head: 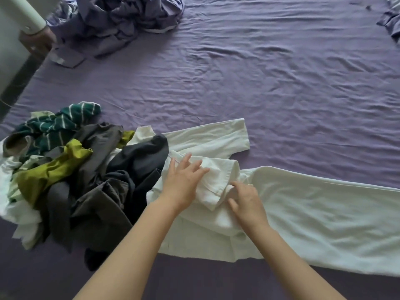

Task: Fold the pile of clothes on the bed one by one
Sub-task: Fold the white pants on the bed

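A white shirt [320,215] lies spread across the near part of the purple bed, its body stretching to the right and one sleeve [216,137] pointing away. My left hand [184,180] rests flat with spread fingers on the folded-over white cloth near the collar. My right hand [246,202] lies on the shirt just to the right, fingers bent down into the fabric beside the folded edge. A pile of clothes [71,169] sits at the left: green striped, yellow-green, grey and dark pieces, touching the shirt's left side.
The purple bedsheet [281,83] stretches wrinkled beyond the shirt. A crumpled purple blanket [125,20] lies at the far left. Another person's hand and white sleeve [36,37] show at the top left by the bed's edge. More bedding [391,20] sits top right.
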Motion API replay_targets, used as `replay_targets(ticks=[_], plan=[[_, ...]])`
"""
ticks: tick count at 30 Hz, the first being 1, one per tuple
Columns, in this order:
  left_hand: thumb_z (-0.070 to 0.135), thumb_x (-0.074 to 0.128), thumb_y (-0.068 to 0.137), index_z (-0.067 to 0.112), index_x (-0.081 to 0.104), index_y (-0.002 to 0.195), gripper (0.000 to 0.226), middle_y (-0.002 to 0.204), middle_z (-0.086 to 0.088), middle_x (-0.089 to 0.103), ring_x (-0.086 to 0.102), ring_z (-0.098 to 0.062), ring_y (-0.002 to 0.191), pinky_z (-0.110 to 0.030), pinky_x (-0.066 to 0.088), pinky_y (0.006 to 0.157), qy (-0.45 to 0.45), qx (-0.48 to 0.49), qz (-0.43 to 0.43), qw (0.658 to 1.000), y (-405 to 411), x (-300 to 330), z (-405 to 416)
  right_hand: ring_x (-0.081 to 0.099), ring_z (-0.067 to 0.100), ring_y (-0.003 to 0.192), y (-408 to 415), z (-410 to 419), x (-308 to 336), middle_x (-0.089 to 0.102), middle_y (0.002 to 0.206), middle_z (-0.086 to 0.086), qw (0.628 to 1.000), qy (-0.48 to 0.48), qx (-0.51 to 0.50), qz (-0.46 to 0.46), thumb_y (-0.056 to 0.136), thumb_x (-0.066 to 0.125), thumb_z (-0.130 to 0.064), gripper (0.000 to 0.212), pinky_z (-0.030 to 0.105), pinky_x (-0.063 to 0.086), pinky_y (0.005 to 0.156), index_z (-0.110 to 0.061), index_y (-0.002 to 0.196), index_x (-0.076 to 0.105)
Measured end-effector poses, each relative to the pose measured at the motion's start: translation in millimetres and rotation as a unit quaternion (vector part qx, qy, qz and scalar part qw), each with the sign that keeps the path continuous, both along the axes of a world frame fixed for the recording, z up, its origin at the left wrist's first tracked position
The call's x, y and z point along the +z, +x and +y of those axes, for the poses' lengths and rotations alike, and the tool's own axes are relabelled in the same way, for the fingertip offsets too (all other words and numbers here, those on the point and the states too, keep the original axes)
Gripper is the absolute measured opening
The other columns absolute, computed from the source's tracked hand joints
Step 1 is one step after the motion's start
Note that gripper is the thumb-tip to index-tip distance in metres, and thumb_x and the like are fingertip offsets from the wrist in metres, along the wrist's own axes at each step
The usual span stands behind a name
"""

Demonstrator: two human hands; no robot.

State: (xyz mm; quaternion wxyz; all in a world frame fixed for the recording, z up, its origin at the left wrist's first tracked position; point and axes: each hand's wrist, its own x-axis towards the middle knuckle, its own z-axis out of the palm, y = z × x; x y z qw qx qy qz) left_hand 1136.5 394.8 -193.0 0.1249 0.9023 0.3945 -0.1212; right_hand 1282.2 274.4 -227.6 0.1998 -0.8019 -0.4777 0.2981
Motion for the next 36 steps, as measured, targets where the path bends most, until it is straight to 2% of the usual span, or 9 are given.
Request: replay_targets(ticks=[2,4,8,11,20,25,29,32,36], plan=[[0.007,0.041,0.096,0.038,0.029,0.143,0.057,0.155,0.007,0.022,0.000,-0.022,0.147,-0.049,-0.002,0.116,-0.020,-0.048,0.059,0.997,-2,1,12,0.051,0.030,0.100,6,-2,2,0.061,0.096,0.006,0.999,0.020,-0.031,0.030,0.089,0.058,-0.013,0.015,0.032,0.037,0.081,-0.009,0.102,0.064],[0.020,0.043,0.098,0.041,0.038,0.137,0.044,0.144,0.007,0.039,0.018,-0.020,0.142,-0.044,0.008,0.115,-0.051,-0.075,0.057,0.994,-1,6,20,0.055,0.030,0.089,17,-7,8,0.060,0.082,0.001,0.989,0.062,-0.055,0.122,0.090,0.061,-0.016,0.008,0.032,0.038,0.074,-0.010,0.088,0.066],[0.033,0.055,0.094,0.033,0.064,0.116,0.024,0.110,0.005,0.061,0.050,-0.016,0.107,-0.035,0.028,0.100,-0.115,-0.018,-0.097,0.988,11,24,20,0.061,0.016,0.098,45,-25,36,0.065,0.104,0.002,0.889,0.101,-0.179,0.410,0.082,0.065,-0.031,0.023,0.028,0.052,0.083,-0.017,0.100,0.066],[0.025,0.058,0.093,0.019,0.072,0.101,0.017,0.096,-0.003,0.062,0.056,-0.022,0.095,-0.034,0.040,0.089,-0.127,0.016,-0.183,0.975,36,40,12,0.065,0.018,0.101,72,-38,59,0.068,0.109,0.006,0.832,0.145,-0.198,0.498,0.080,0.062,-0.033,0.038,0.032,0.056,0.081,-0.011,0.111,0.064],[0.013,0.055,0.095,0.014,0.064,0.089,0.011,0.073,0.006,0.054,0.047,-0.007,0.065,-0.021,0.039,0.064,-0.253,0.098,-0.385,0.882,168,114,-1,0.063,0.006,0.083,182,-98,118,0.070,0.087,-0.007,0.855,0.285,-0.293,0.319,0.079,0.064,-0.037,0.016,0.015,0.051,0.076,-0.023,0.083,0.070],[0.018,0.052,0.096,0.009,0.061,0.093,0.013,0.074,0.002,0.050,0.042,-0.013,0.066,-0.027,0.035,0.061,-0.267,0.095,-0.374,0.883,263,130,-28,0.062,0.009,0.102,248,-150,130,0.059,0.126,-0.007,0.828,0.296,-0.375,0.293,0.071,0.069,-0.038,0.019,0.025,0.055,0.083,-0.021,0.079,0.070],[0.024,0.056,0.094,0.016,0.061,0.092,0.010,0.074,0.007,0.051,0.045,-0.009,0.065,-0.020,0.038,0.058,-0.284,0.061,-0.352,0.890,329,129,-66,0.067,0.008,0.078,284,-196,134,0.069,0.090,-0.011,0.809,0.303,-0.410,0.292,0.074,0.068,-0.037,0.020,0.020,0.056,0.063,-0.018,0.079,0.068],[0.026,0.066,0.088,0.021,0.061,0.085,0.008,0.071,0.009,0.055,0.050,-0.006,0.063,-0.020,0.042,0.059,-0.306,0.024,-0.323,0.895,373,125,-96,0.056,0.005,0.060,310,-232,126,0.054,0.058,-0.012,0.806,0.295,-0.456,0.237,0.073,0.069,-0.039,0.026,0.016,0.050,0.061,-0.014,0.075,0.063],[0.021,0.073,0.082,0.017,0.063,0.094,0.016,0.081,0.001,0.062,0.059,-0.014,0.071,-0.031,0.051,0.069,-0.354,-0.042,-0.270,0.894,426,117,-139,0.054,0.006,0.057,344,-280,113,0.059,0.068,0.001,0.795,0.286,-0.494,0.206,0.077,0.071,-0.031,0.022,0.022,0.046,0.059,-0.012,0.081,0.061]])
